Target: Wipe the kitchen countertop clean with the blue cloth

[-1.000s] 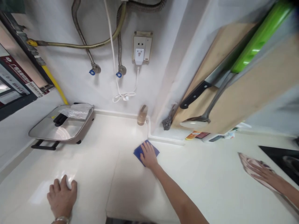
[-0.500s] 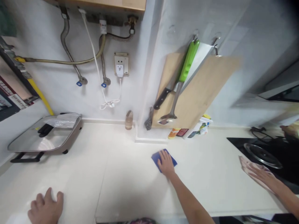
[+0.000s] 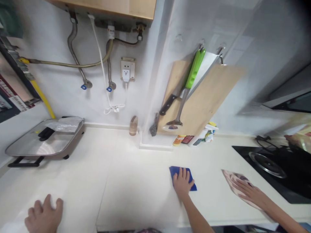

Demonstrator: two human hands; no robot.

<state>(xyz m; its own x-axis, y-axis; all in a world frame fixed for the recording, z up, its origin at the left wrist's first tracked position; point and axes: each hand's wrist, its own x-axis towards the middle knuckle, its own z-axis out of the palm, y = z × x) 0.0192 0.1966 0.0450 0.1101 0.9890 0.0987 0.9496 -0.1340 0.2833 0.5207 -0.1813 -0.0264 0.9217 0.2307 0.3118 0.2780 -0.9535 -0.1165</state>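
Blue cloth (image 3: 172, 172) lying under the flat right hand (image 3: 182, 183) (palm down).

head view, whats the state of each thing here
left hand, flat on the blue cloth
blue cloth, pressed on the counter
right hand, flat on the patterned cloth
patterned cloth, spread on the counter beside the hob
third hand, resting on the counter
electric griddle, lid on, plastic bag on top
plug, in the wall socket
wooden chopping board, hanging on the wall
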